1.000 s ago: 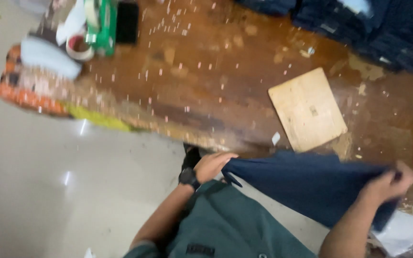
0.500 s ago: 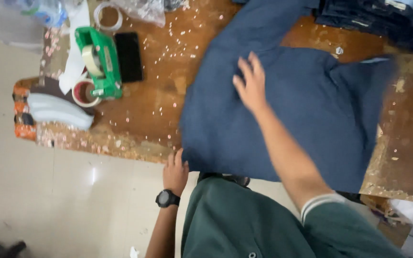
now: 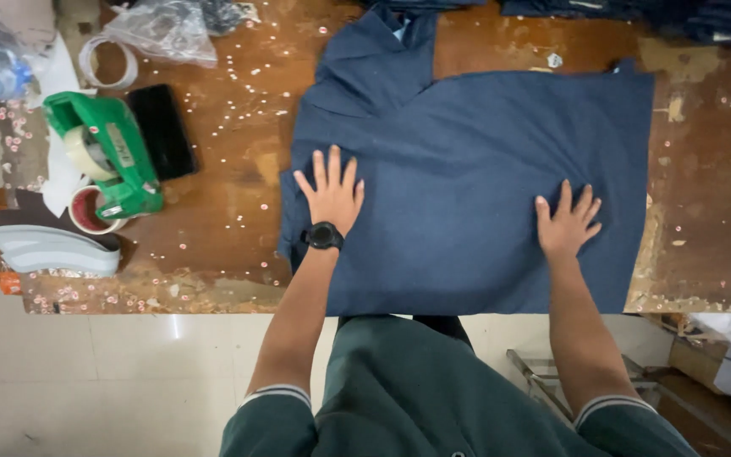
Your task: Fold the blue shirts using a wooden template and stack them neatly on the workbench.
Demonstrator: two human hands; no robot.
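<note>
Both hands (image 3: 332, 193) (image 3: 565, 222) press flat, fingers spread, on navy garment (image 3: 467, 169); collar cut off

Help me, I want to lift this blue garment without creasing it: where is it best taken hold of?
Probably the near hem of the navy garment: it lies flat and reaches the table edge facing the person. Come from that side, near where the left hand and right hand press.
</note>
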